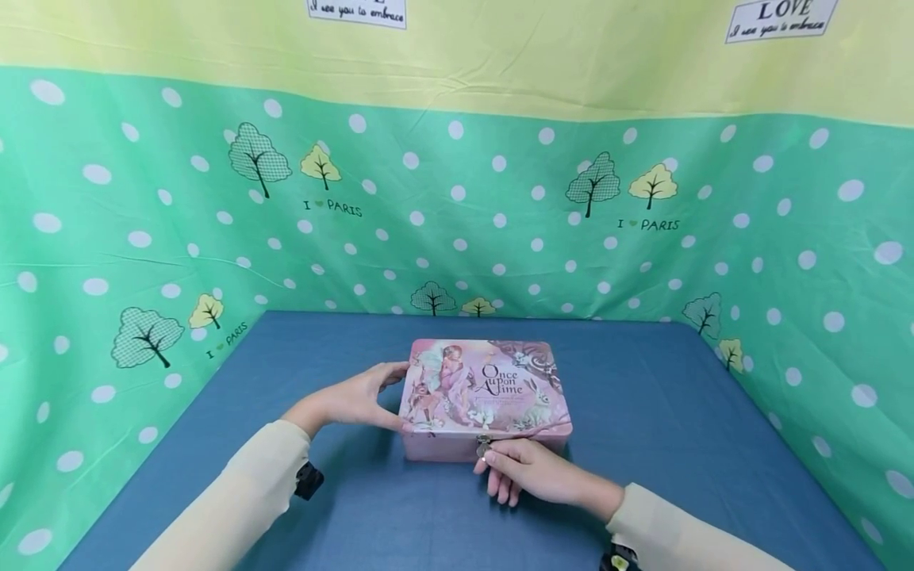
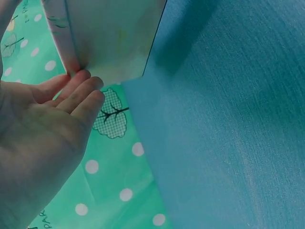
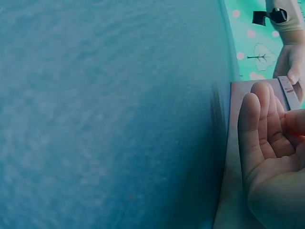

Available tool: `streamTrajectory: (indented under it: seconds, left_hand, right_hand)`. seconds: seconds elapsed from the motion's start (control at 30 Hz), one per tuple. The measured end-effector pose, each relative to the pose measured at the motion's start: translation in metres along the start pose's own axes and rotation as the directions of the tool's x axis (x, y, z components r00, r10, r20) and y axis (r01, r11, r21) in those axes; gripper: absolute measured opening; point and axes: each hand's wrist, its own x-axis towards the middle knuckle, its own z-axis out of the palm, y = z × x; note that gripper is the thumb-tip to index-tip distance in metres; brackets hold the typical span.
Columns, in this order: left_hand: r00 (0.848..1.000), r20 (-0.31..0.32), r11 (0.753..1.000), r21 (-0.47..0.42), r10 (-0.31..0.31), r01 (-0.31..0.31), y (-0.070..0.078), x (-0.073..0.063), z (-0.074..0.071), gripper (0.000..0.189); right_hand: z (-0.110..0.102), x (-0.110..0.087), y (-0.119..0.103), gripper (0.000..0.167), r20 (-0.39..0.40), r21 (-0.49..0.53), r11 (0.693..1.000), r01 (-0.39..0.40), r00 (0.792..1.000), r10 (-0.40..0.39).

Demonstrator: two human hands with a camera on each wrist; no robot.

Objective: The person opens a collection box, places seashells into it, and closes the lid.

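Observation:
A pink tin box [image 1: 493,388] with a closed lid sits on the blue table, its lid printed with a fairy, rabbits and "Once upon a time". My left hand [image 1: 360,396] holds the box's left end, thumb near the front corner and fingers toward the back. In the left wrist view the fingertips of that hand [image 2: 52,119] touch the box's corner [image 2: 114,38]. At the front, my right hand [image 1: 531,472] pinches the small metal clasp [image 1: 483,446] between thumb and index finger. The other fingers of the right hand [image 3: 274,148] hang loosely below; the clasp is hidden in that view.
The blue table [image 1: 643,381] extends around the box on every side. Behind and beside it hangs a green dotted cloth [image 1: 457,238] with printed trees. Each wrist wears a black strap, the left strap [image 1: 309,480] and the right strap [image 1: 620,557].

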Motion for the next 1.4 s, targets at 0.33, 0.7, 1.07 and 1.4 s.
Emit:
streamTrajectory:
  seconds: [0.33, 0.7, 1.07, 1.4]
  left_hand:
    - [1.0, 0.007, 1.0, -0.004, -0.018, 0.018, -0.0005, -0.0001, 0.0001, 0.108]
    - [1.0, 0.008, 1.0, 0.005, -0.029, 0.029, 0.0013, 0.0, 0.0001, 0.11]
    - [1.0, 0.004, 0.999, 0.017, -0.029, 0.029, 0.0018, -0.0012, 0.0001, 0.11]
    - [0.999, 0.003, 0.999, 0.027, -0.042, 0.042, 0.0009, -0.0006, 0.001, 0.111]
  right_hand:
    - [0.0065, 0.0026, 0.0009, 0.04, -0.033, 0.059, 0.997, -0.05, 0.998, 0.052]
    - [0.0087, 0.0037, -0.0013, 0.047, -0.068, 0.08, 0.991, -0.109, 0.991, 0.115]
    - [0.0095, 0.0038, -0.0036, 0.051, -0.071, 0.126, 0.983, -0.135, 0.987, 0.144]
    - [0.0082, 0.0027, -0.0027, 0.052, -0.051, 0.136, 0.98, -0.147, 0.986, 0.156]
